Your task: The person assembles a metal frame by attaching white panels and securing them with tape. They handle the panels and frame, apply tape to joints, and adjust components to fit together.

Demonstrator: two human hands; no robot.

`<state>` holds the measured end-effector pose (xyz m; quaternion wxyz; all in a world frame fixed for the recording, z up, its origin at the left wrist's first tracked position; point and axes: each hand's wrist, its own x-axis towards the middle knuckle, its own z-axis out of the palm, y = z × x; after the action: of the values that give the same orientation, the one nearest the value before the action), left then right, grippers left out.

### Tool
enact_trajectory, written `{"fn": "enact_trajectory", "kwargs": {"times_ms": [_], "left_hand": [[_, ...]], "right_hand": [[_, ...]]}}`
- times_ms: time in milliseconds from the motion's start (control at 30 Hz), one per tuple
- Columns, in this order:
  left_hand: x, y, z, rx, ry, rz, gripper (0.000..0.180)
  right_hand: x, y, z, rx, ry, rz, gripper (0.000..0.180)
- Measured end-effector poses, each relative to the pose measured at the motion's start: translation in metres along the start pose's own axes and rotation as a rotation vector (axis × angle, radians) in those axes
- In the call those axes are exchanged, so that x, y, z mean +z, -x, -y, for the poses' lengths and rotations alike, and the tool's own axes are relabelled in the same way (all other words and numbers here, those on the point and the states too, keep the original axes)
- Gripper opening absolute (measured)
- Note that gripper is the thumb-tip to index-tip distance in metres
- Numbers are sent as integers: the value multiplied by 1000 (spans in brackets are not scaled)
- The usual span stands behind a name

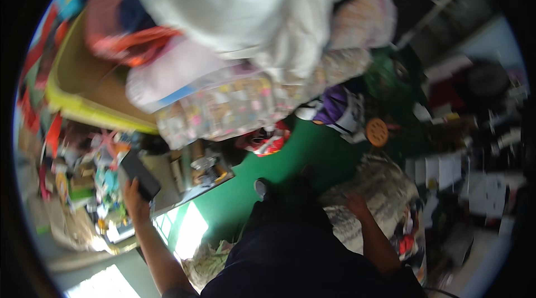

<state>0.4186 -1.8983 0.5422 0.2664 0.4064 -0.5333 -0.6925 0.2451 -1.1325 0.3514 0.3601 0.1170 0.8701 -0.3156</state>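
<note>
At the left, my left hand (135,198) is closed on a dark flat rectangular object (140,175). Its exact kind does not show. The hand is raised near a shelf crowded with small mixed goods. My right hand (357,205) hangs beside a large grey patterned cloth bundle (375,186); I cannot tell whether it touches it. Blur hides how the fingers of that hand are set.
Ahead, a white cloth (223,5) lies heaped on a patterned cover (223,111). Left of it stands a yellow bin (84,105). On the green floor (307,142) lie a red bag (273,143), a purple-and-white bag (338,109) and a round orange thing (377,132).
</note>
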Motion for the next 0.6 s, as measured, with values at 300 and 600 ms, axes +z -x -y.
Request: {"fn": "enact_trajectory", "kwargs": {"times_ms": [300, 600], "left_hand": [[-26, -27, 20, 162, -640, -156, 39], [-1, -3, -28, 866, -1047, -723, 35]], "right_hand": [[-11, 19, 2, 92, 25, -60, 16], [-50, -6, -9, 32, -217, -130, 18]]}}
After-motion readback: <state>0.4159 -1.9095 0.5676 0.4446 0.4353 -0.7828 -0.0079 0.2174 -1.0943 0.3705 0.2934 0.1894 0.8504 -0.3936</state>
